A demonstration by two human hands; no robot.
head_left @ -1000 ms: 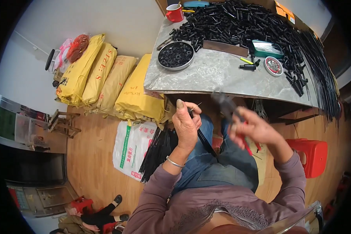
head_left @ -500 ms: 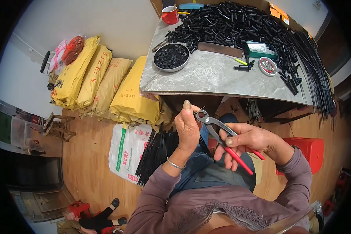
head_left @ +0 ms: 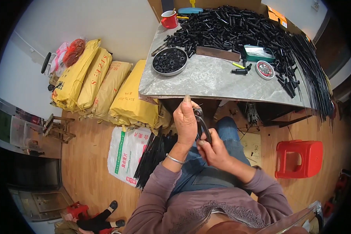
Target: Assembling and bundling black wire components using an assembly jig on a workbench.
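My left hand (head_left: 184, 123) is closed, thumb up, in front of the table's near edge. A thin wire (head_left: 199, 105) pokes out past its fingertips; whatever else it pinches is hidden. My right hand (head_left: 215, 150) is wrapped round a pair of end-cutting pincers (head_left: 205, 129), whose dark jaws sit right against the left fingers. The red grips are covered by the right hand, and the pincers now stand nearly upright over my lap.
On the grey table (head_left: 218, 84) lie a heap of black bolt-like parts (head_left: 222, 29), a round dish of black rings (head_left: 169, 61), a green box (head_left: 258, 54) and long black rods (head_left: 314, 74). A red stool (head_left: 299, 158) stands right; yellow sacks (head_left: 134, 103) stand left.
The right hand has moved left and closed round the pincers' handles, swinging them from slanted to nearly upright. My left hand has barely shifted. The view has tilted slightly.
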